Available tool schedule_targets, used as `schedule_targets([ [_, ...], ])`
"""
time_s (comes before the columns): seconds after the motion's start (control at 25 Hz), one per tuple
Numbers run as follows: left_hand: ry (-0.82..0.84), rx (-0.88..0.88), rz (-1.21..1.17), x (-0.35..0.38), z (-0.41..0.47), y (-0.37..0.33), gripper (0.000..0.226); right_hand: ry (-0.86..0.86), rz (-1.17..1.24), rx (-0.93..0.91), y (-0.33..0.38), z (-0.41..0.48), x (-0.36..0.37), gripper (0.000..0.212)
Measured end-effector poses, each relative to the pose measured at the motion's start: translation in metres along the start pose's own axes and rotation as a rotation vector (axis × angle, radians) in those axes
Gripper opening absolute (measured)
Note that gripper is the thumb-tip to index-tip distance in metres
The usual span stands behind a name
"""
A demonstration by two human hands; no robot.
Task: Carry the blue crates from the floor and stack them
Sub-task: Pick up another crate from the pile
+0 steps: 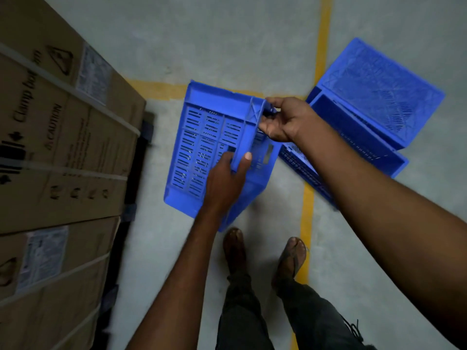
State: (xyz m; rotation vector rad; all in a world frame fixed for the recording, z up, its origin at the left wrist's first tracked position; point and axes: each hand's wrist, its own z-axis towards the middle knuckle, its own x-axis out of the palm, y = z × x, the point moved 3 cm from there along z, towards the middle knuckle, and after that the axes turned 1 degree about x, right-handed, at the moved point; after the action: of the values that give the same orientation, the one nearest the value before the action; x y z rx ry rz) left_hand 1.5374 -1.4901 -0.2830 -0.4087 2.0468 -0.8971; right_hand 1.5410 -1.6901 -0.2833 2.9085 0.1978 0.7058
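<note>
Over the floor (227,46), your left hand (225,183) and right hand (283,120) gripped the blue crate (199,147) by its rim: stiff, likely light.

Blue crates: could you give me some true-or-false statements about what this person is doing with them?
1. The left hand and the right hand grip the same held crate. True.
2. No other crates are in view. False: more blue crates lie on the floor at the right.
3. Strapped cardboard boxes stand at the left. True.
4. The painted markings underfoot are red. False: the floor lines are yellow.
</note>
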Motion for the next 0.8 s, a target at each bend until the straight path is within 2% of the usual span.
schedule_targets([
  [0.08,-0.018,0.036,0.077,-0.017,-0.001,-0.027,0.043,0.072,-0.052,0.004,0.008,-0.02,-0.001,0.026],
  [0.16,-0.041,0.075,0.138,-0.031,-0.003,-0.058,0.045,0.057,-0.21,-0.06,0.015,-0.045,-0.01,0.018],
  [0.28,-0.069,0.092,0.191,-0.05,-0.013,-0.106,0.05,-0.066,-0.395,-0.163,0.011,-0.081,-0.049,0.013],
  [0.48,-0.146,0.162,0.206,-0.08,-0.054,-0.157,0.06,-0.368,-0.477,-0.307,-0.017,-0.114,-0.167,0.01],
  [0.64,-0.178,0.254,0.197,-0.1,-0.089,-0.197,0.052,-0.577,-0.461,-0.351,-0.029,-0.133,-0.24,0.015],
  [0.76,-0.188,0.314,0.225,-0.115,-0.114,-0.227,0.05,-0.556,-0.428,-0.263,-0.037,-0.135,-0.265,0.048],
  [0.8,-0.195,0.328,0.224,-0.119,-0.12,-0.234,0.05,-0.529,-0.427,-0.237,-0.041,-0.134,-0.266,0.052],
])
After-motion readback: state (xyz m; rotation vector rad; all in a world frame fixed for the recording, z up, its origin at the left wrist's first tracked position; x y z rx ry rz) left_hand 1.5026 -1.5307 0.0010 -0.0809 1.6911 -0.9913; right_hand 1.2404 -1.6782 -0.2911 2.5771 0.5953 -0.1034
